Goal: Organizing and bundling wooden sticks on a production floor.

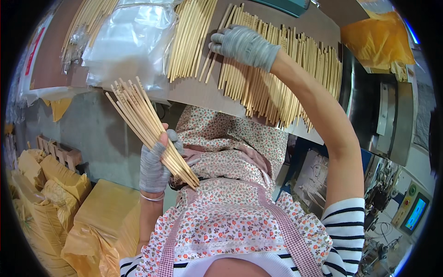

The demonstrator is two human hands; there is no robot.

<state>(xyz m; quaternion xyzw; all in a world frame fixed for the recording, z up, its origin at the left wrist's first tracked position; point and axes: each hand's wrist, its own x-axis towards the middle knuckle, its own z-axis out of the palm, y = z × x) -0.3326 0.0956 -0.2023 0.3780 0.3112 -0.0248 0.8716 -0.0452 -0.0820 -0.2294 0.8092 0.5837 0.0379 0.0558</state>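
My left hand (158, 159), in a grey glove with bare thumb tip, is closed round a bundle of pale wooden chopsticks (138, 111). It holds them tilted in front of the table edge, low beside my apron. My right hand (247, 45), gloved in grey too, reaches over the table with its fingers bent together onto a couple of loose chopsticks (207, 69). Under and right of that hand lies a wide row of chopsticks (277, 87) side by side. Another group of chopsticks (191, 41) lies just left of it. My right fingertips are partly hidden.
Clear plastic bags (131, 44) are stacked on the table's left, beside more chopsticks (94, 16). A teal case (288, 5) sits at the back. Machinery with a small screen (415, 212) stands at right. Yellow wrapped packages (106, 207) fill the floor at lower left.
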